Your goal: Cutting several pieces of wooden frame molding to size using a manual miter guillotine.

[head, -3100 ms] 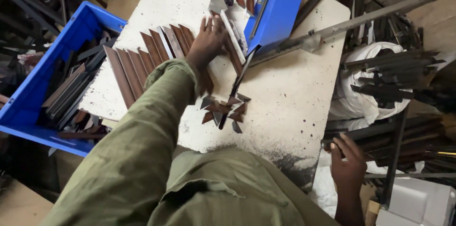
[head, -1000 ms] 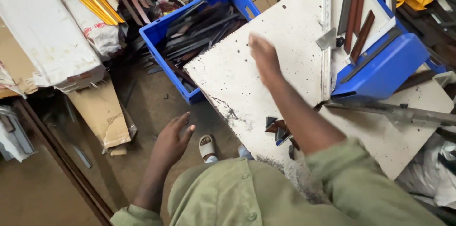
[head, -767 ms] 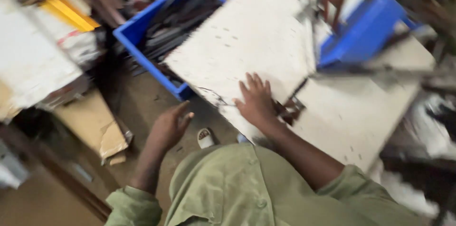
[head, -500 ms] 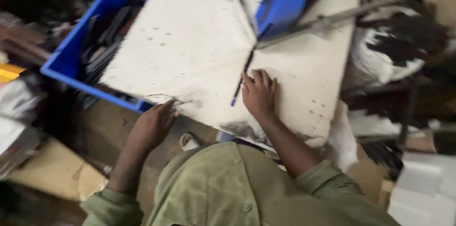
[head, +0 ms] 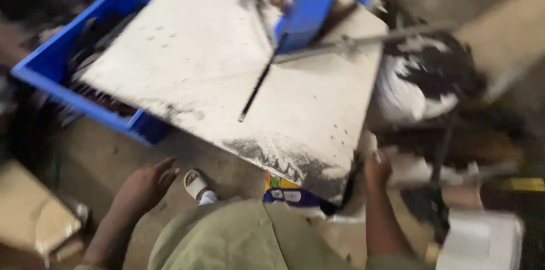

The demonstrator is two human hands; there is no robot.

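Two hands in view, both off the worktop. Left hand (head: pixel 145 182): hanging below the near-left edge of the white board (head: pixel 198 60), fingers loosely spread and half curled, nothing in it, over bare floor near a sandalled foot (head: pixel 196 184). Right hand (head: pixel 377 169): raised at the near-right corner of the board, beside a white sack (head: pixel 406 91) with dark contents; the frame is smeared by motion and I cannot tell whether it is closed on anything or merely touching the board's edge.

Item nearest the hands: one thin dark metal strip (head: pixel 255 87) lying flat on the board, running from the blue tray (head: pixel 306 9) at the far side down toward the middle; well apart from both hands, ahead of the right hand and up to its left, ahead of the left hand and to its right.

Other stock: blue crate (head: pixel 54 63) of dark metal pieces tucked under the board's left side; long grey bar (head: pixel 363 40) lying across the far-right part of the board.

Risks, as judged: board sits tilted and overhangs the crate, so a push at its corner could shift it and send the strip sliding; metal edges could cut a bare palm; foot stands just under the near edge, exposed to anything that drops; sack and clutter on the right could snag the right arm.
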